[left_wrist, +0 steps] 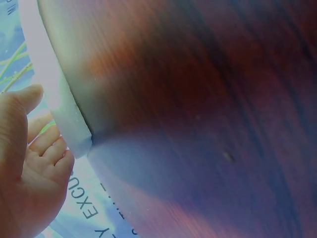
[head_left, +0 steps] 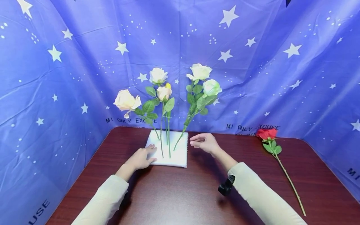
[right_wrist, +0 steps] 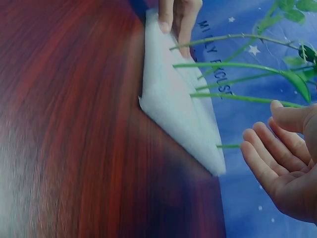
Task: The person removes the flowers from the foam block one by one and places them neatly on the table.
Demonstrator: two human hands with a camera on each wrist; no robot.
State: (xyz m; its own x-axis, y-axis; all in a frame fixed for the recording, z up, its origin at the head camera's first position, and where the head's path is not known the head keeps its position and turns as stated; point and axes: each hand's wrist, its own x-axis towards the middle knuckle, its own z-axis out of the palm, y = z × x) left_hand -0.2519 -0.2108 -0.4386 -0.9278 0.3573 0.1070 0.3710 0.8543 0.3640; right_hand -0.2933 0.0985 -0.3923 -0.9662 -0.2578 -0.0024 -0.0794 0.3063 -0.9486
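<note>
Where the stems come together, a white foam block [head_left: 181, 160], square and flat, lies on the table, toward its far edge and left of the table's middle. Set upright or leaning in the block: several green stems [head_left: 169, 137]. Blooms on these, from left to right: one cream rose [head_left: 124, 100], tilted outward; one white rose [head_left: 158, 76]; one peach rose [head_left: 164, 93], just below the white one; one yellow bloom [head_left: 168, 85], mostly hidden behind the peach; one ivory rose [head_left: 200, 72]; one pale green rose [head_left: 212, 87], the last two leaning right. Leaves [head_left: 148, 107], green, along the upper stems.

Left hand [head_left: 140, 158]: at the block's left side, thumb and fingers resting on it, the fingers extended, the thumb spread apart from them. Right hand [head_left: 206, 143]: just beside the block's right edge, apart from it; fingers side by side and gently bent, thumb raised away from them in the right wrist view.

Sleeves [head_left: 261, 193], two, off-white; a black device [head_left: 226, 187] at the right cuff. Red rose [head_left: 267, 133], one, lying on the table at far right, its stem pointing nearward. Table [head_left: 174, 193], dark reddish wood grain. Curtain [head_left: 180, 18], blue, with white stars and black lettering, behind and at both sides.
</note>
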